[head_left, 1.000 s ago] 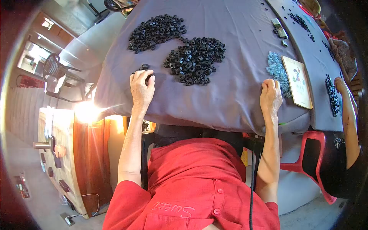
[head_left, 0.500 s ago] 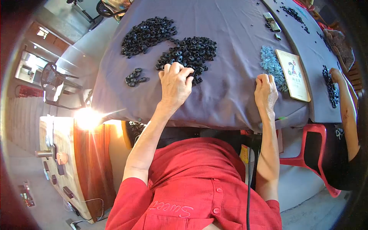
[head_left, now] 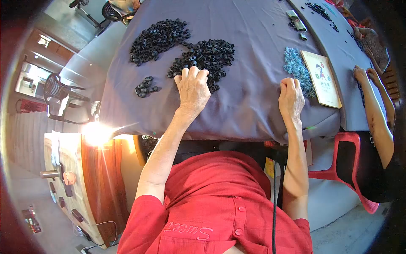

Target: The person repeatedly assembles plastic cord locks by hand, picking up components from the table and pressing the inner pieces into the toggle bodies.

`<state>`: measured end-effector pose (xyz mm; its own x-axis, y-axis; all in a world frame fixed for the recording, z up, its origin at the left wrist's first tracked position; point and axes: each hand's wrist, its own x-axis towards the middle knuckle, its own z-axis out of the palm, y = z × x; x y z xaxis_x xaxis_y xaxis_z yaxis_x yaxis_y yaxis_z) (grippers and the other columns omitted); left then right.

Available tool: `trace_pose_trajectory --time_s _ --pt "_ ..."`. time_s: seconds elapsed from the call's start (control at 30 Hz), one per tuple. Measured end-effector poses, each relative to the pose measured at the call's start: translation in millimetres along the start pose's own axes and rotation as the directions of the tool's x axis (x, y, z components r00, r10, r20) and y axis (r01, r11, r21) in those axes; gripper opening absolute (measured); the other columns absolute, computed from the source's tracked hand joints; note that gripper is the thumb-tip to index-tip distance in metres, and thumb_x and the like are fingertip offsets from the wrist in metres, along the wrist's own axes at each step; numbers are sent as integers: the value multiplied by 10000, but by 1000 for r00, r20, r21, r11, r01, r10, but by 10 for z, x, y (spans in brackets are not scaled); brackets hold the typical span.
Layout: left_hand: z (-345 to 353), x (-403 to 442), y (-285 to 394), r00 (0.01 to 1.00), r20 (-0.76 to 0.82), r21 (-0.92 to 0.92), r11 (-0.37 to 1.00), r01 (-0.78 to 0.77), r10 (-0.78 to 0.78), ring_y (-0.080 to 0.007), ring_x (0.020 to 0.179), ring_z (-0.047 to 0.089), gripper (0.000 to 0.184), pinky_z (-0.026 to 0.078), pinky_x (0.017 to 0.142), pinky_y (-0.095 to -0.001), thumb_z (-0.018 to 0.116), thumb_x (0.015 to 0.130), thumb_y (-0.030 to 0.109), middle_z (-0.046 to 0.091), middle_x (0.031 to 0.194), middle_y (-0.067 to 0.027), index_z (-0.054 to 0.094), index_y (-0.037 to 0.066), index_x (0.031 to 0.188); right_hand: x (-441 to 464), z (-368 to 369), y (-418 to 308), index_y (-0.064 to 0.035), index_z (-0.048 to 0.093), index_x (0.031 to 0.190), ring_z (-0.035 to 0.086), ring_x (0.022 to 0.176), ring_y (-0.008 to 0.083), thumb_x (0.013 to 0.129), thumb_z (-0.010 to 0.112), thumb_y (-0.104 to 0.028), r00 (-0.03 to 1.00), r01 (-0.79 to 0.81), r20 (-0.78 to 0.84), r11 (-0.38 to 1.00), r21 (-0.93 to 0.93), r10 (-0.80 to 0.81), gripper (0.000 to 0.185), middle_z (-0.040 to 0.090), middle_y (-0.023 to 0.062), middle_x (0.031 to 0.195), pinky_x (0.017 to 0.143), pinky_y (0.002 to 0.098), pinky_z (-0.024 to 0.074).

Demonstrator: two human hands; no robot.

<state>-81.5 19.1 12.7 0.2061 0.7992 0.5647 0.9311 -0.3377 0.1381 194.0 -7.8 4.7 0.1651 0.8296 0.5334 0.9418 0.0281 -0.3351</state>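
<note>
My left hand (head_left: 193, 91) reaches the near edge of a large heap of small black parts (head_left: 215, 53); its fingers curl down and their tips are hidden among the parts. A second black heap (head_left: 158, 39) lies farther back on the left. Several black parts (head_left: 144, 87) form a small group left of my left hand. My right hand (head_left: 291, 99) is closed just above the cloth, beside a pile of small bluish, clear pieces (head_left: 297, 67). Whatever its fingers hold is hidden.
A booklet (head_left: 322, 80) lies right of the bluish pile on the grey cloth (head_left: 249, 97). A folded pale item (head_left: 297, 21) sits farther back. At the right, another person's hands (head_left: 360, 75) are over the adjoining table, beside a red chair (head_left: 336, 161).
My left hand has moved from the small group to the larger heap, leaving that group uncovered. My right hand stays beside the bluish pile. The view has shifted slightly, and the other person's second hand now shows.
</note>
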Motion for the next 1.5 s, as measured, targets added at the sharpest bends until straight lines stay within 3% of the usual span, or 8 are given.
trace_pose_trajectory --time_s 0.23,0.37,0.53,0.63,0.8,1.0,1.3,1.5 --pt "-146 48 145 994 -101 -181 983 25 -43 -237 826 477 110 361 730 -371 593 799 76 509 823 -37 623 112 898 3 12 -10 -45 556 864 580 741 262 837 546 -83 997 35 -70 961 274 -17 47 572 105 810 651 359 461" --pt "-106 41 537 999 -3 -675 737 32 -46 -230 717 550 113 439 638 -316 548 832 9 545 806 -94 615 42 916 -44 -65 -379 -17 594 888 536 631 98 829 551 -6 994 -88 109 728 680 19 73 583 48 722 587 249 453" --pt "67 -22 837 993 108 -790 603 110 -39 -183 678 575 130 456 627 -277 536 844 -9 583 801 -94 608 13 950 -155 -38 -575 -4 579 903 537 641 66 853 554 -5 964 -247 259 533 809 54 56 591 24 729 592 216 455" --pt "93 -61 886 986 161 -854 494 161 -43 -140 686 578 136 463 625 -256 542 848 -4 598 825 -70 606 -1 968 -164 -13 -568 2 572 911 547 650 69 856 558 -6 965 -224 260 552 803 13 58 593 21 732 596 215 461" --pt "61 -104 848 956 291 -876 397 274 -18 -84 678 569 151 468 604 -218 563 856 22 602 839 -20 602 -4 999 -169 53 -554 -1 579 908 545 656 69 856 571 -22 969 -214 248 555 804 14 58 593 17 736 602 219 462" --pt "74 -84 831 851 506 -858 25 514 -138 -66 669 565 178 470 569 -203 545 884 43 613 839 -30 603 12 1050 -178 83 -533 -14 597 922 526 649 58 853 571 -22 952 -291 301 484 825 58 74 587 -4 734 600 207 447" --pt "163 -53 713 843 520 -848 -193 493 -135 -102 679 597 239 491 578 -216 553 879 46 640 862 -70 574 11 1114 -196 84 -569 -6 606 909 537 650 55 828 600 -8 961 -260 271 502 824 53 81 593 -7 728 606 207 452" --pt "198 -50 687 829 536 -820 -330 467 -159 -138 668 623 146 499 557 -234 568 877 69 654 880 -114 577 7 1009 -211 82 -597 -2 599 874 547 646 53 813 615 3 972 -229 230 439 869 50 63 602 -2 728 603 207 452"
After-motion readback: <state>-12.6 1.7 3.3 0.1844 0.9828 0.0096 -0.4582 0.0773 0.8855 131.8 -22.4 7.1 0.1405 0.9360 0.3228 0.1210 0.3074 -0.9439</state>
